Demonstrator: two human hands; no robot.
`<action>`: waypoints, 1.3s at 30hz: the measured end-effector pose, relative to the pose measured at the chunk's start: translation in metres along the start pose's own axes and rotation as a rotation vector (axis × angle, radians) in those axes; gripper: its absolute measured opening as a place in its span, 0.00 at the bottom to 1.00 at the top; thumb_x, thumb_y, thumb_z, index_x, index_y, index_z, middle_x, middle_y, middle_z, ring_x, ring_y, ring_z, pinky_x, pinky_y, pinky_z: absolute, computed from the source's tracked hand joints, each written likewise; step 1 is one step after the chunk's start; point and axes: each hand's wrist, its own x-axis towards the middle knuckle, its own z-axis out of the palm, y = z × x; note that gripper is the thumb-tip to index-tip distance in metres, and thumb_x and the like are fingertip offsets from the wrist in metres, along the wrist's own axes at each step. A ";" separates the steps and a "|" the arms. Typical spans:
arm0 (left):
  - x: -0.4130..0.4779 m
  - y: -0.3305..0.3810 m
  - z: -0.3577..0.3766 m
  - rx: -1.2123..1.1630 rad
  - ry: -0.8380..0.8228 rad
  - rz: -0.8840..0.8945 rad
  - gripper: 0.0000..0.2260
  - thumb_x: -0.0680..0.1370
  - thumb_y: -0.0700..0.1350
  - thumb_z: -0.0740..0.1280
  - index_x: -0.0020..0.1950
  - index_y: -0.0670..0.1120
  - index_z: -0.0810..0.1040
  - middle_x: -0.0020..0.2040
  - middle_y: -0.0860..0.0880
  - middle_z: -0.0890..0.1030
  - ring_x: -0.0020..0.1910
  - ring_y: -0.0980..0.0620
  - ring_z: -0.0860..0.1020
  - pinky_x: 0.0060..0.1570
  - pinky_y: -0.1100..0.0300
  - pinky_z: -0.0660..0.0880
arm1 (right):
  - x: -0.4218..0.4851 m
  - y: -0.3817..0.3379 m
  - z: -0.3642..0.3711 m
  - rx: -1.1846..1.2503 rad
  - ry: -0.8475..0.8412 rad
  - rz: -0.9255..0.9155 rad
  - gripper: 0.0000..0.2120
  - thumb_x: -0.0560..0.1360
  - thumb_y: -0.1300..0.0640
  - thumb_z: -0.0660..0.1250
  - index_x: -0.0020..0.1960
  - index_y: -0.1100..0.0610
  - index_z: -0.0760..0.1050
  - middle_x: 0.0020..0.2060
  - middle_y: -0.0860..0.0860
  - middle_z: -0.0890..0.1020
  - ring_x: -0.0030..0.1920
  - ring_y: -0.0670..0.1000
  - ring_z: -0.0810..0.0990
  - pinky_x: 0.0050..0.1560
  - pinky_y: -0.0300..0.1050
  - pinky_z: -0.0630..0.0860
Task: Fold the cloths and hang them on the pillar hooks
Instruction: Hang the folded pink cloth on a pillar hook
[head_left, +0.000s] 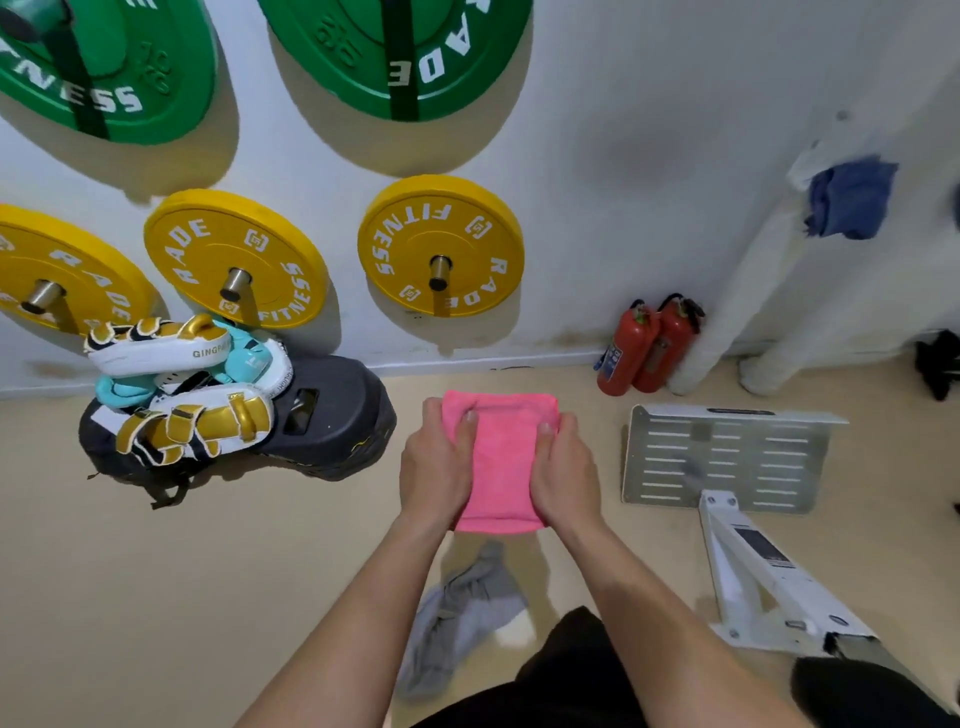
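Note:
A folded pink cloth (501, 462) is held up in front of me, above the floor. My left hand (439, 465) grips its left edge, thumb on top near the upper corner. My right hand (563, 475) grips its right edge the same way. A crumpled grey cloth (460, 613) lies on the floor below my hands, near my legs. A blue cloth (849, 200) hangs high on the white pillar (737, 306) at the right.
Yellow weight plates (441, 244) and green ones hang on the wall ahead. Boxing pads (176, 389) lie on a dark bag (332, 415) at the left. Two red fire extinguishers (644, 348) stand by the pillar. A white metal footplate machine (727, 457) sits at the right.

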 end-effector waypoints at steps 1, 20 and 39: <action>0.009 0.012 0.015 0.024 -0.024 0.006 0.12 0.83 0.58 0.57 0.54 0.49 0.66 0.44 0.43 0.79 0.44 0.39 0.77 0.39 0.51 0.69 | 0.014 0.008 -0.014 -0.007 0.010 -0.008 0.11 0.84 0.49 0.50 0.53 0.55 0.65 0.47 0.56 0.79 0.49 0.62 0.79 0.42 0.51 0.69; 0.181 0.353 0.176 -0.445 -0.431 0.024 0.14 0.81 0.56 0.64 0.58 0.48 0.74 0.53 0.47 0.81 0.46 0.50 0.80 0.44 0.54 0.76 | 0.251 0.047 -0.323 0.085 0.374 -0.035 0.16 0.84 0.45 0.52 0.53 0.56 0.70 0.44 0.53 0.79 0.45 0.56 0.78 0.44 0.50 0.72; 0.329 0.671 0.260 -0.544 -0.506 0.588 0.11 0.79 0.51 0.66 0.58 0.46 0.75 0.45 0.49 0.80 0.41 0.53 0.78 0.37 0.61 0.71 | 0.451 -0.003 -0.590 0.147 0.804 -0.098 0.16 0.77 0.41 0.66 0.53 0.54 0.75 0.42 0.48 0.81 0.42 0.48 0.79 0.39 0.43 0.72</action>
